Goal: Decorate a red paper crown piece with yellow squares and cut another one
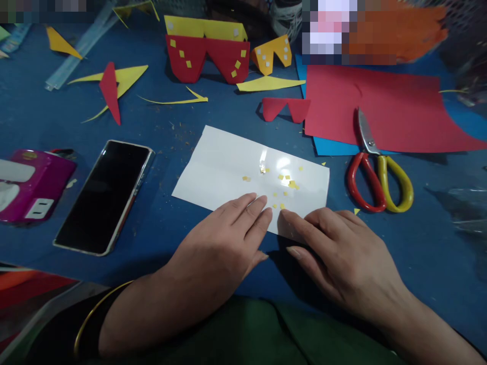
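A glossy white sheet (224,162) lies on the blue table, with several tiny yellow paper squares (292,184) scattered over its right half. My left hand (232,238) rests its outstretched fingertips on the sheet's near edge and holds nothing. On that same edge, my right hand (342,248) touches down with its index fingertip beside a small yellow piece. Its thumb is apart from the index finger, and its other fingers are partly curled. To the right lie scissors (368,142) with one red and one yellow handle, blades partly on red paper.
Red paper (380,106) overlaps a blue sheet (335,147) at right. A red-and-yellow mask shape (209,53), an orange one (272,56) and a small red one (287,109) sit at the back. Yellow offcuts (131,81), a phone (104,195) and a purple device (45,182) lie left.
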{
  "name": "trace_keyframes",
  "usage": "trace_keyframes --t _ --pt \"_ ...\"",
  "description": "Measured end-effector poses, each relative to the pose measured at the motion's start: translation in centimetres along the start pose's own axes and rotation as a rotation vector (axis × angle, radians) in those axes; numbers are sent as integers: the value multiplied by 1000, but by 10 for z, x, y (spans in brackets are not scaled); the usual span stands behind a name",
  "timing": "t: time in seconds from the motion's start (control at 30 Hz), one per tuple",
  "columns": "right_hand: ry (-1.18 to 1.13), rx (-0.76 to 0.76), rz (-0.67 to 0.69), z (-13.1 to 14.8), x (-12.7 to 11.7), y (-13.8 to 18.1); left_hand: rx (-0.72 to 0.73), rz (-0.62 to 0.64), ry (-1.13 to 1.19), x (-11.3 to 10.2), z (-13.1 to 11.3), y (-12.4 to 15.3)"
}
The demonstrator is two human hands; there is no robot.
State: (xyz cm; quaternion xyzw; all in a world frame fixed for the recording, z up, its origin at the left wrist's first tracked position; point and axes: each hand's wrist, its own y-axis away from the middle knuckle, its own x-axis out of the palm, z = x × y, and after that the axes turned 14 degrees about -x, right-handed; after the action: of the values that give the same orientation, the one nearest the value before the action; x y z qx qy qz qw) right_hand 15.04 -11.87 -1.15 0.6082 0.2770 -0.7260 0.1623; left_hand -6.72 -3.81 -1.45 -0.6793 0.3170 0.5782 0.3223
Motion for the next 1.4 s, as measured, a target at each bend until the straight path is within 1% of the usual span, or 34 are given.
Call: trace_keyframes --t 0.1,0.2,0.33,0.43,0.6,0.77,0.87,0.97,1.03,1.17,1.3,1.4 --pt "23 8 -24 -1 -1 0 5 -2 -1 0 0 0" --pt "49 3 -7 -2 1 -2 -7 -6 1 1 0 1" --pt "44 5 7 -2 3 -4 1 -40 10 3 0 1" --pt "86 36 -2 -2 4 -4 8 -67 13 4 0 2" --pt "164 99 38 -1 10 -8 -11 -74 33 4 1 4" --pt "128 96 51 1 12 -10 -4 -97 36 4 0 4" --pt "91 78 17 0 9 -9 -1 -104 42 5 0 4" --pt "117 112 -29 -2 6 -7 -11 -88 60 4 1 3" --pt "138 131 -35 -3 5 -7 -14 -80 72 4 1 3" --pt "107 100 12 -2 9 -9 -15 -76 74 4 0 3" --pt "109 106 74 0 13 -12 -13 -85 73 5 -1 3" --pt "105 105 84 0 13 -13 -6 -90 66 6 -1 3"
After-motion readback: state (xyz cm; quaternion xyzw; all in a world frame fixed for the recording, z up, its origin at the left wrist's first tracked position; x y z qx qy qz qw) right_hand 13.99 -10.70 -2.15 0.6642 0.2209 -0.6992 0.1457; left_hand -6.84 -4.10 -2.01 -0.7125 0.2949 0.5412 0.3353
